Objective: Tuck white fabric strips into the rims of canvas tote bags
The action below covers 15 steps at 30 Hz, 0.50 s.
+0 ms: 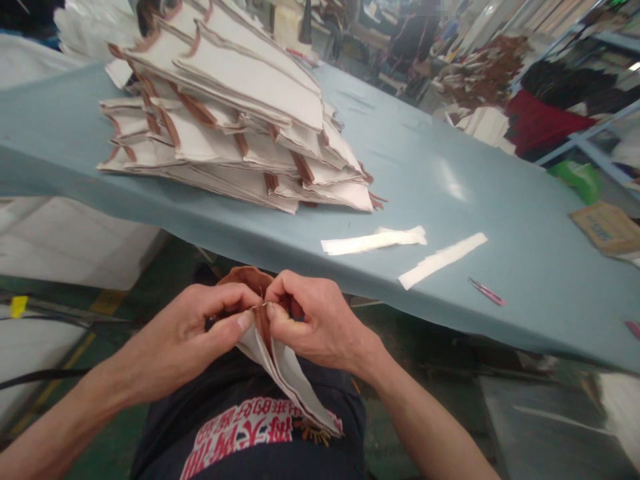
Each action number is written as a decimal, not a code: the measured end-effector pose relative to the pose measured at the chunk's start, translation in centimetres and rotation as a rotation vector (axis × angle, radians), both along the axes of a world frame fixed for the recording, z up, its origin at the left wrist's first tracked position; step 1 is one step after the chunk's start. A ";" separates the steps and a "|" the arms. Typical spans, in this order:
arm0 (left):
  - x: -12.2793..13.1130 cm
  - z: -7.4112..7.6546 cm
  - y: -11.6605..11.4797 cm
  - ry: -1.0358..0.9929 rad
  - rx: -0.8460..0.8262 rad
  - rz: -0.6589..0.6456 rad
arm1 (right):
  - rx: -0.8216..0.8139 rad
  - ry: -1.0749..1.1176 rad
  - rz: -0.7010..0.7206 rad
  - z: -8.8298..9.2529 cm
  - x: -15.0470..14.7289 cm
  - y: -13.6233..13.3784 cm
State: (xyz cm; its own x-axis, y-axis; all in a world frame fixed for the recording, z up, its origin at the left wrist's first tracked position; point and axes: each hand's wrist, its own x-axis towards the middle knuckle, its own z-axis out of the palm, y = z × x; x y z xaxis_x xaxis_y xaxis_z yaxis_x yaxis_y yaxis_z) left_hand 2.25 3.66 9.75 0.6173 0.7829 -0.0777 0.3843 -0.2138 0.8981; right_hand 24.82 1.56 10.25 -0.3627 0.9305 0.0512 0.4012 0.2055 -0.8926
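Note:
Low in the middle of the head view, a white and brown fabric piece (293,373) hangs in front of my dark apron. My left hand (220,320) pinches its upper edge between thumb and forefinger. Right beside it, my right hand (305,317) grips the same edge with closed fingers. A brown part (247,275) of cloth shows behind my fingertips. Beyond my hands, a tall pile of white pieces with brown strips (240,127) lies on the blue-green table (400,173).
Two white strips (373,241) (443,261) and pink-handled snippers (487,292) lie near the table's front edge. At the right are a cardboard box (605,227), a green item (577,180) and blue shelving. A person (413,40) is at the back.

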 end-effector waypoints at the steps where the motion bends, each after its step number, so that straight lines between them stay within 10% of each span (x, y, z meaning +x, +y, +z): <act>1: -0.1 0.1 0.2 0.018 -0.017 -0.022 | 0.001 -0.005 0.009 0.0 0.1 0.0; 15: -0.4 1.7 0.8 0.093 0.190 -0.103 | -0.002 0.034 0.001 0.5 0.7 0.0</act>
State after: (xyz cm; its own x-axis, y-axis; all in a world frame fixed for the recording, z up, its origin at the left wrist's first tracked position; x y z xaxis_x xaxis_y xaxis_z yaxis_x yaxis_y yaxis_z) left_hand 1.82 4.44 11.47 0.6919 0.7220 0.0047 0.4308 -0.4180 0.7998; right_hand 25.56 1.57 10.78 -0.3614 0.9304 0.0620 0.3703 0.2043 -0.9062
